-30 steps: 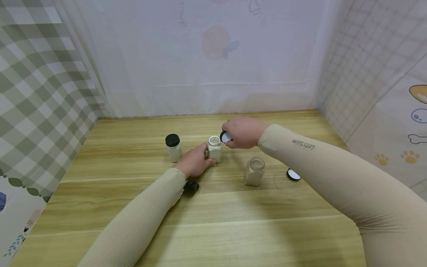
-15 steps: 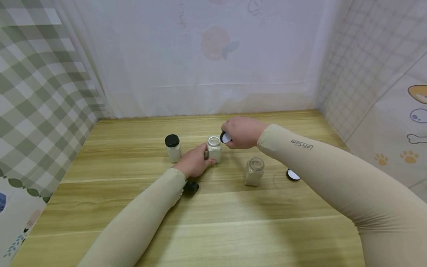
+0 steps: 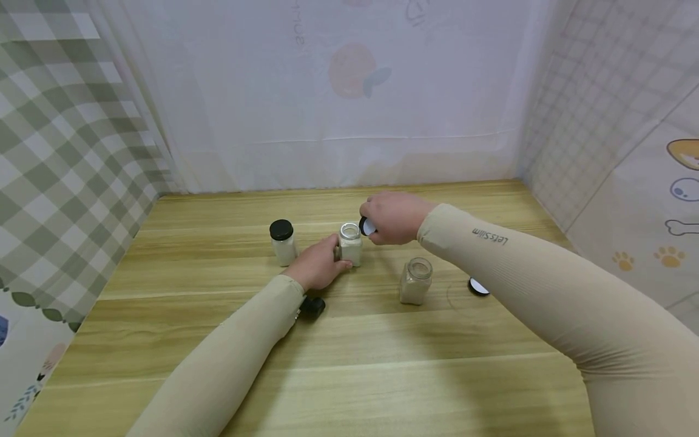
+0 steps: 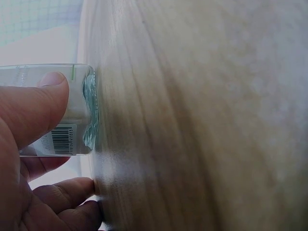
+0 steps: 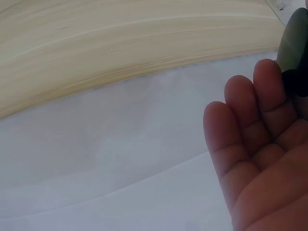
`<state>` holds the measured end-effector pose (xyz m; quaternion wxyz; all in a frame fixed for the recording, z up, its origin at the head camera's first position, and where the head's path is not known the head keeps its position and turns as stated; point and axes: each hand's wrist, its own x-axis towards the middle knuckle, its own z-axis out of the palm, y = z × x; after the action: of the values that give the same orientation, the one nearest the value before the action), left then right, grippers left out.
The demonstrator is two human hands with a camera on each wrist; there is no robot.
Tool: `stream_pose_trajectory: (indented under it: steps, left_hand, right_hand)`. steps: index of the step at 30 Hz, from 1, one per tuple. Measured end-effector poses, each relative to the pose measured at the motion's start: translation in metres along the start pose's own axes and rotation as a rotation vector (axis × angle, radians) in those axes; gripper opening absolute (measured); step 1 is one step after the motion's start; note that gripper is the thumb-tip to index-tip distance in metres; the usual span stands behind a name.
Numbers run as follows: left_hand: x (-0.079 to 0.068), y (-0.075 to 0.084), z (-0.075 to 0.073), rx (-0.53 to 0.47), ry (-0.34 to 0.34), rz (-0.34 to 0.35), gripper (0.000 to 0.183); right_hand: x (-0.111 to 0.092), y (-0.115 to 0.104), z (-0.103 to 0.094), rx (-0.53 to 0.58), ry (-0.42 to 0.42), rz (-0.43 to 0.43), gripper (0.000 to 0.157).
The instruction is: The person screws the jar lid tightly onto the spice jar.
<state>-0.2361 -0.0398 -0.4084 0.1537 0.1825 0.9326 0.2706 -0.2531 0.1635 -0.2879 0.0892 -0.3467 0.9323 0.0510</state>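
My left hand (image 3: 318, 264) grips a square glass jar (image 3: 351, 247) around its lower part; the jar stands upright and uncapped on the table. In the left wrist view the thumb presses the side of the glass jar (image 4: 77, 108), near a barcode label. Just right of the jar's mouth, my right hand (image 3: 394, 217) pinches a black lid (image 3: 368, 226), tilted with its white inner side showing. The right wrist view shows part of that lid (image 5: 293, 43) beside the curled fingers. Lid and jar rim look apart.
A jar with a black lid (image 3: 282, 240) stands left of the left hand. Nearer and to the right stands another uncapped glass jar (image 3: 416, 280). A loose black lid (image 3: 478, 286) lies white side up, partly behind the right sleeve. A curtain (image 3: 349, 152) hangs along the table's back edge.
My right hand and the lid in it have shifted very slightly left, towards the held jar. The left hand and the jars stay in place.
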Motion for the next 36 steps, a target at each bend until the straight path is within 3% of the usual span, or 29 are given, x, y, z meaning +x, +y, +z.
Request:
stream_pose_trajectory:
  steps: [36]
  left_hand:
    - [-0.0009,0.0021,-0.0018,-0.009,-0.012,-0.005,0.051]
  right_hand:
    - [0.0056,-0.0046,-0.0010,-0.013,-0.020,0.012,0.027]
